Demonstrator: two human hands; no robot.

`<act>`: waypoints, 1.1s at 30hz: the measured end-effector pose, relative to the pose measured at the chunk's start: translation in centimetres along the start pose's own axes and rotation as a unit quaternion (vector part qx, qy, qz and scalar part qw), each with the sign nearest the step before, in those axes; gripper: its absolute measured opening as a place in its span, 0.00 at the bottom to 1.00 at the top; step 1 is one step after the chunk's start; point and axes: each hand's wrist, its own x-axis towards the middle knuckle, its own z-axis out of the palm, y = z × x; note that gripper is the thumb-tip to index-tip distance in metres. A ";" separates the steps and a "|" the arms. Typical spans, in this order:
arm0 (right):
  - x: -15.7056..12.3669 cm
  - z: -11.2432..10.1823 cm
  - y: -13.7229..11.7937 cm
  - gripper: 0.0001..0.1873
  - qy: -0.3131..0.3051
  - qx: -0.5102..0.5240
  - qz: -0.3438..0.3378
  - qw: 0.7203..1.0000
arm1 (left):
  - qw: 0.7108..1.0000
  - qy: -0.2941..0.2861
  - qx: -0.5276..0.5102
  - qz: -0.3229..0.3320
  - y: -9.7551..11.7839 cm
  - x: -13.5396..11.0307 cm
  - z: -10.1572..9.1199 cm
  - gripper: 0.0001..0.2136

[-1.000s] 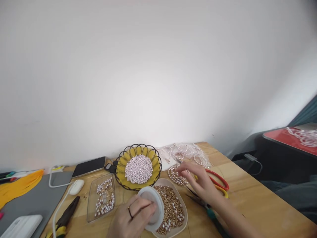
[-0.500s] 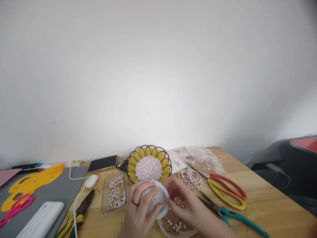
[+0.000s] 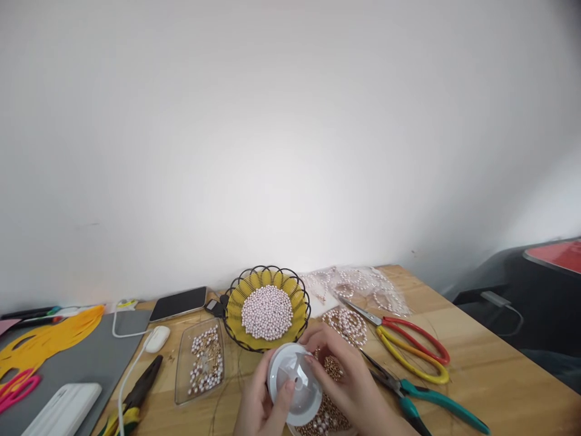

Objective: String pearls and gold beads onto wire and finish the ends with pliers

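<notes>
A round, clear-white plastic spool [image 3: 303,402] with a small hole in its centre is tilted with its flat face toward me. My left hand [image 3: 261,396] grips its left side, thumb across the face and the other fingers mostly hidden behind. At the upper right rim, my right hand [image 3: 345,375] is closed with thumb and bent fingers against the spool's edge; any thread between them is too fine to make out. Below my right hand, partly covered, lies a container of gold and pearl beads [image 3: 324,421]. Just beyond the hands stands a yellow basket [image 3: 231,315] of pale pink beads [image 3: 267,312].
Left are a clear tray [image 3: 181,369] of beads, dark-jawed pliers [image 3: 143,384], a phone [image 3: 178,303], a white cable and pink scissors [image 3: 20,390]. Right are red-and-yellow-handled scissors [image 3: 415,348], teal-handled pliers [image 3: 436,399] and bead strands [image 3: 347,324]. A wall rises behind.
The spool has turned to face me more and moved slightly down and right. My left fingers have slipped behind it, leaving the thumb in front. The view has shifted slightly.
</notes>
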 end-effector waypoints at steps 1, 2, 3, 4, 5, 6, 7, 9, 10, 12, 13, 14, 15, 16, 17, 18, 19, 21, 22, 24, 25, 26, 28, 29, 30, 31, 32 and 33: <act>0.0 0.0 -0.1 0.07 0.006 0.002 -0.006 1.000 | 1.000 0.006 0.002 0.002 -0.1 -0.1 0.1 0.30; 0.1 0.1 -0.2 0.07 0.011 0.004 -0.006 1.000 | 1.000 0.010 0.008 0.006 -0.2 -0.1 0.1 0.30; 0.1 0.1 -0.2 0.08 0.014 0.008 -0.002 1.000 | 1.000 0.010 0.016 0.011 -0.2 -0.2 0.2 0.29; 0.1 0.0 -0.3 0.08 0.016 0.013 0.006 1.000 | 0.999 0.009 0.026 0.016 -0.2 -0.2 0.2 0.29; 0.1 0.0 -0.4 0.08 0.016 0.019 0.017 1.000 | 0.999 0.008 0.037 0.022 -0.1 -0.2 0.2 0.29; 0.2 0.0 -0.4 0.08 0.015 0.027 0.028 0.999 | 0.998 0.006 0.050 0.029 0.0 -0.2 0.1 0.29; 0.2 -0.1 -0.4 0.08 0.013 0.034 0.039 0.999 | 0.997 0.005 0.063 0.037 0.1 -0.2 0.1 0.29; 0.2 -0.2 -0.5 0.09 0.005 0.049 0.058 0.997 | 0.994 0.003 0.092 0.053 0.3 -0.1 -0.1 0.29; 0.2 -0.3 -0.5 0.10 0.001 0.055 0.067 0.996 | 0.993 0.002 0.106 0.059 0.3 -0.1 -0.2 0.29; 0.3 -0.3 -0.4 0.11 -0.004 0.066 0.081 0.995 | 0.989 -0.004 0.132 0.063 0.3 -0.1 -0.4 0.29; 0.3 -0.4 -0.4 0.12 -0.005 0.072 0.087 0.994 | 0.988 -0.007 0.143 0.062 0.2 0.0 -0.5 0.28; 0.3 -0.4 -0.4 0.13 -0.005 0.078 0.093 0.993 | 0.986 -0.007 0.153 0.062 0.1 0.0 -0.7 0.28; 0.3 -0.3 -0.4 0.14 -0.003 0.085 0.099 0.991 | 0.985 -0.004 0.162 0.062 0.0 0.0 -0.8 0.28; 0.3 -0.3 -0.4 0.14 -0.002 0.092 0.106 0.990 | 0.983 0.002 0.173 0.065 0.0 0.0 -0.9 0.28; 0.3 -0.2 -0.4 0.15 -0.001 0.100 0.112 0.989 | 0.980 0.008 0.185 0.068 0.0 0.0 -1.0 0.27; 0.3 -0.1 -0.4 0.16 -0.002 0.108 0.120 0.987 | 0.977 0.013 0.199 0.071 0.0 0.0 -1.2 0.26; 0.3 0.0 -0.3 0.17 -0.002 0.116 0.129 0.985 | 0.974 0.016 0.215 0.074 0.2 0.0 -1.3 0.25; 0.3 0.2 -0.3 0.20 -0.004 0.133 0.149 0.980 | 0.967 0.010 0.240 0.079 0.7 0.0 -1.5 0.24; 0.3 0.2 -0.2 0.21 -0.007 0.142 0.160 0.977 | 0.965 0.003 0.248 0.082 1.0 0.0 -1.5 0.23; 0.4 0.1 0.0 0.23 -0.014 0.161 0.182 0.970 | 0.963 -0.016 0.253 0.094 1.6 0.0 -1.6 0.22; 0.4 0.0 0.1 0.23 -0.019 0.169 0.191 0.967 | 0.962 -0.027 0.252 0.102 1.9 0.0 -1.7 0.21; 0.5 -0.2 0.2 0.23 -0.023 0.176 0.199 0.964 | 0.961 -0.037 0.251 0.108 2.1 0.0 -1.7 0.21; 0.6 -0.5 0.4 0.23 -0.026 0.186 0.208 0.960 | 0.960 -0.056 0.250 0.112 2.3 -0.1 -1.6 0.19; 0.6 -0.7 0.4 0.23 -0.025 0.190 0.209 0.959 | 0.960 -0.063 0.250 0.108 2.3 -0.1 -1.6 0.18; 0.6 -0.8 0.3 0.22 -0.022 0.193 0.208 0.959 | 0.960 -0.069 0.250 0.102 2.3 -0.2 -1.6 0.18; 0.6 -0.9 0.3 0.22 -0.018 0.196 0.205 0.959 | 0.961 -0.074 0.247 0.096 2.3 -0.2 -1.5 0.18; 0.6 -0.9 0.1 0.21 -0.013 0.200 0.200 0.959 | 0.962 -0.080 0.242 0.093 2.2 -0.2 -1.5 0.18; 0.7 -1.0 -0.1 0.21 -0.007 0.205 0.195 0.959 | 0.964 -0.089 0.235 0.090 2.3 -0.2 -1.5 0.19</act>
